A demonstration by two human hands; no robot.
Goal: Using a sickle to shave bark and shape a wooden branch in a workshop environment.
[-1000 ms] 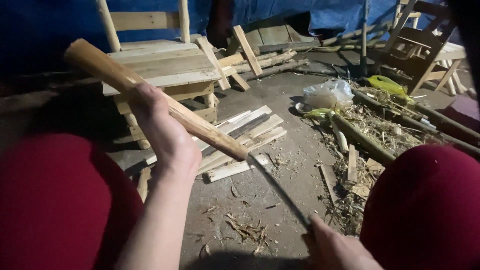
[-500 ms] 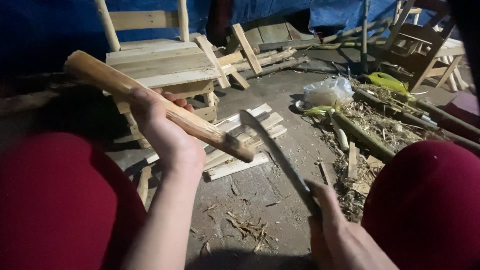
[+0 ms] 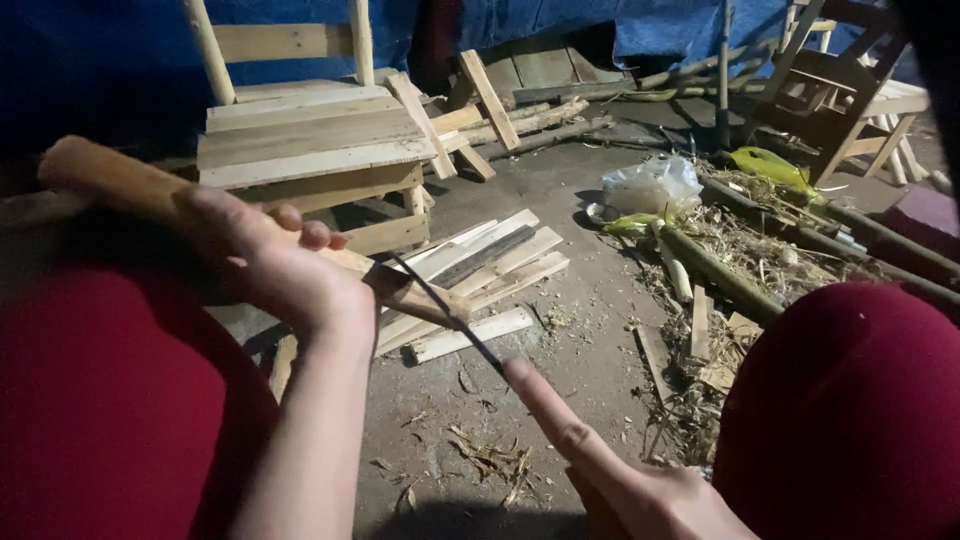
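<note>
In your left hand [image 3: 270, 270], closed around its middle, lies a round wooden stick [image 3: 130, 185], one end up past your knee and the other end slanting down toward the floor in front of you. Your right hand [image 3: 640, 490] sits lower and nearer to you, with the forefinger stretched out straight along the back of a thin dark blade [image 3: 440, 305]; the rest of that hand is cut off by the frame, so you cannot tell how the other fingers hold the handle. The blade's edge lies against the lower end of the stick, just beyond your left hand's fingertips. Judging by how things lie, the shaving is partly done: the lower end looks pale and flattened where the blade meets it, while the part above your left hand looks round and unworked. Below your hands, thin wood shavings [image 3: 490, 460] are scattered on the concrete floor [image 3: 590, 330]. Just past the stick's lower end is a loose pile of flat slats [image 3: 490, 265], and beyond your left hand stands a plain wooden chair [image 3: 310, 140]. Off past your right hand lie a crumpled plastic bag [image 3: 650, 185] and some rough branches [image 3: 720, 275].
</note>
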